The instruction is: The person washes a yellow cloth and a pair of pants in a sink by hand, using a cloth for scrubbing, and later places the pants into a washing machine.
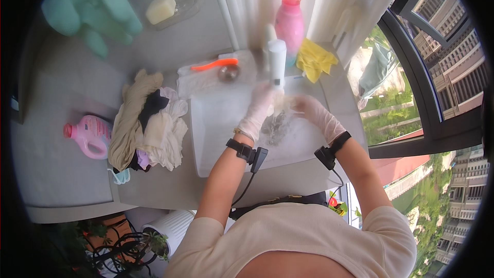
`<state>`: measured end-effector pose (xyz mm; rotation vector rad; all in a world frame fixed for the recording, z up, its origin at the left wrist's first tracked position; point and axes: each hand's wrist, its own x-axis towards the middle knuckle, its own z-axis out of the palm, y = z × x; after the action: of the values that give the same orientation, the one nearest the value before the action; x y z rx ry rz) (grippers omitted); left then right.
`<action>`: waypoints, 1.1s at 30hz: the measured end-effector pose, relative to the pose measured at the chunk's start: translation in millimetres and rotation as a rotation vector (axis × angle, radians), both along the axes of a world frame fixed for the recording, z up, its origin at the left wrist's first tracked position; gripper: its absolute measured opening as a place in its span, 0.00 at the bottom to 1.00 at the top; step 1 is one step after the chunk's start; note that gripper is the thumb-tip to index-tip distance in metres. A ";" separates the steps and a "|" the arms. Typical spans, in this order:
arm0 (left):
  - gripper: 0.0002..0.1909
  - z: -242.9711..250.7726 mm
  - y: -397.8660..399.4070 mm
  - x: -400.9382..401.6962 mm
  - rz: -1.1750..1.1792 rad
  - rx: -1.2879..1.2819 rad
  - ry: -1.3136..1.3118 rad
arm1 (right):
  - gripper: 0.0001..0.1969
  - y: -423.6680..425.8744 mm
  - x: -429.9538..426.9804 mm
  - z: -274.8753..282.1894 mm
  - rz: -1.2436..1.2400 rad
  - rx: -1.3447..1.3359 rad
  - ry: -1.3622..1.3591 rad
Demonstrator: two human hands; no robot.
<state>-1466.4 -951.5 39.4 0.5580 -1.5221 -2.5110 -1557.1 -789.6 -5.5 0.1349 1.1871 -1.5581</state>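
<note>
Both of my hands wear thin whitish gloves and are over a white sink point(216, 123). Just below the white faucet point(277, 60), my left hand point(263, 98) is around a small pale wet item point(281, 102), probably cloth. My right hand point(310, 109) comes at the item from the other side. Its fingertips are motion-blurred, so its grip is unclear. Water point(274, 123) falls beneath the hands and splashes over the basin floor, hiding part of the drain area.
Left of the sink lies a pile of clothes point(164, 139) beside a pink detergent bottle point(92, 137). Behind are an orange-handled brush point(214, 64), a soap bar point(161, 9), a pink bottle point(289, 27) and a yellow cloth point(315, 60). An open window point(413, 85) is at right.
</note>
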 end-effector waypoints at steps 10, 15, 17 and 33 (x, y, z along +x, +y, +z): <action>0.09 -23.4 -5.9 -8.8 -0.022 -0.443 -0.113 | 0.13 -25.0 14.4 31.0 -0.026 0.108 0.537; 0.08 -16.4 -7.8 0.7 -0.027 -0.425 -0.121 | 0.08 -36.0 19.8 36.7 -0.176 0.105 0.653; 0.08 -26.1 -17.8 5.0 -0.002 -0.428 -0.145 | 0.08 -42.2 24.1 42.1 -0.101 0.058 0.715; 0.16 -7.1 -21.0 4.9 -0.078 -0.471 0.005 | 0.13 -42.2 16.7 44.5 -0.041 -0.048 0.572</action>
<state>-1461.5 -972.5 32.2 0.4213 -2.0733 -2.0830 -1540.4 -831.8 39.0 -0.3438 1.5893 -1.7164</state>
